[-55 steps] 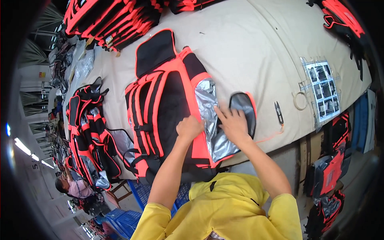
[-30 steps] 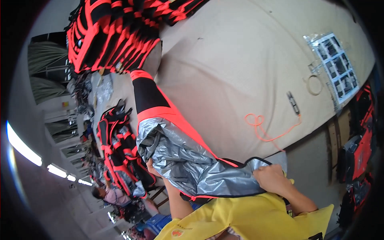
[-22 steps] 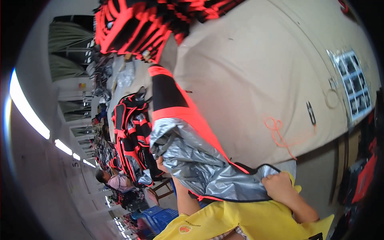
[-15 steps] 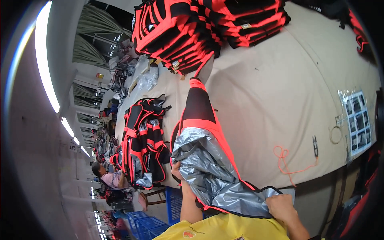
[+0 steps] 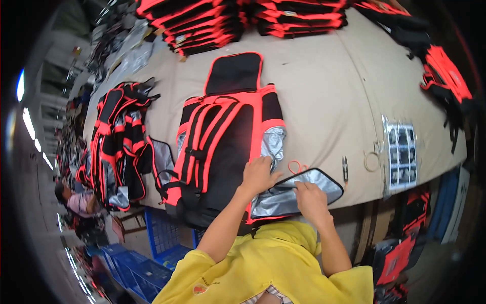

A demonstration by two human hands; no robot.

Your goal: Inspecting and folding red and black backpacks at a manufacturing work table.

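Note:
A large black and neon red-orange backpack lies flat on the cloth-covered table, shoulder straps facing up and top flap laid out away from me. Its side panels show crinkled silver lining. My left hand rests at the near right side of the backpack, thumb and fingers apart, on the edge beside the silver side panel. To its right, my right hand has its fingers bent on the silver-lined flap that sticks out from the bag's near right corner. What its fingertips grip is partly hidden.
Piled backpacks stand at the far edge. Another backpack lies to the left. On the right are thread snips, orange cord, a tape ring and a picture sheet. Blue crates stand below; a person sits at left.
The backpack has gone from raised with its silver inside facing me to lying flat, straps up. My left hand has left the bag's left edge for its right side. The view has shifted.

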